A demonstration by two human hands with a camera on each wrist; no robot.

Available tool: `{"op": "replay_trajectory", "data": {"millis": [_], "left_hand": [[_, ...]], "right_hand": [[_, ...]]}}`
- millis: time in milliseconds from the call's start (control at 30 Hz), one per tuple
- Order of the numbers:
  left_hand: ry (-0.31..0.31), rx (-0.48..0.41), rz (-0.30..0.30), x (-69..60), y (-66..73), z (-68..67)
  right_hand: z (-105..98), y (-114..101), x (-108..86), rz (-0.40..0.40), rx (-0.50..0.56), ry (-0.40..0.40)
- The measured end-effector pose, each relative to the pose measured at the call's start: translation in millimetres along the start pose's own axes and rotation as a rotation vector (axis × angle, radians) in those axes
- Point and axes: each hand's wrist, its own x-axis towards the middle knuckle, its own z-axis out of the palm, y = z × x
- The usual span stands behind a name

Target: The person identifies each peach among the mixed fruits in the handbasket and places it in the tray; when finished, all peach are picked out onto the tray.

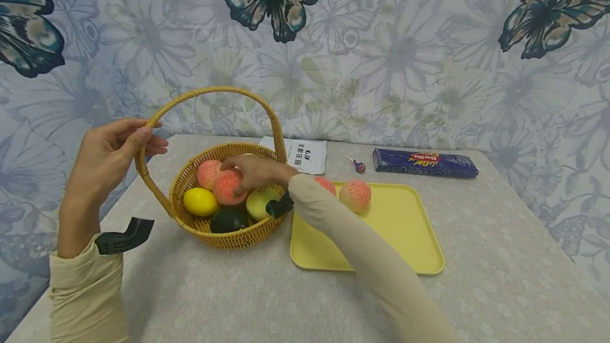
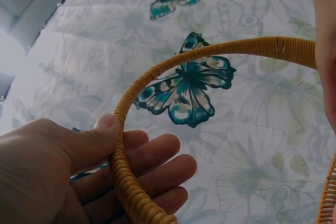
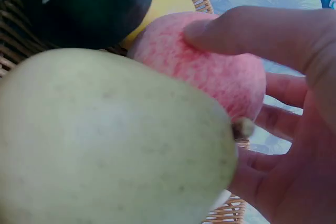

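Mottled grey tabletop [image 1: 214, 290] here's got a round tan wicker basket [image 1: 229, 239] centre-left, flat yellow tray [image 1: 397, 232] centre-right, plus white printed packet [image 1: 312, 153], tiny lollipop [image 1: 359, 167], long blue Barilla pack [image 1: 395, 162] higher up.

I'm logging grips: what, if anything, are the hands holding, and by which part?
The left hand holds the basket by the left side of its handle. The right hand grips a peach around its sides, inside the basket.

Home-like indoor setting, butterfly-and-flower backdrop [image 1: 333, 83], pale mottled tabletop [image 1: 248, 295]
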Motion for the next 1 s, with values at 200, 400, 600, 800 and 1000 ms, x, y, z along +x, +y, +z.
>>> {"op": "replay_trajectory", "data": {"millis": [200, 400, 600, 800, 1000], "left_hand": [[0.0, 0.0, 0.001, -0.1, -0.7, 0.4], [-0.002, 0.0, 0.001, 0.0, -1.1, 0.4], [-0.004, 0.0, -0.002, 0.0, 0.0, 0.4], [-0.003, 0.003, 0.0, 0.2, -0.1, 0.4], [-0.001, 0.001, 0.007, -0.3, -0.5, 0.2]], "right_hand": [[-6, 2, -6.6, -0.036, 0.097, 0.029], [-8, 8, -12.1, -0.117, 0.2, 0.094], [-8, 12, -16.9, -0.21, 0.244, 0.128], [-5, 14, -22.6, -0.208, 0.339, 0.157], [-1, 18, -31.3, -0.156, 0.452, 0.199]]}}
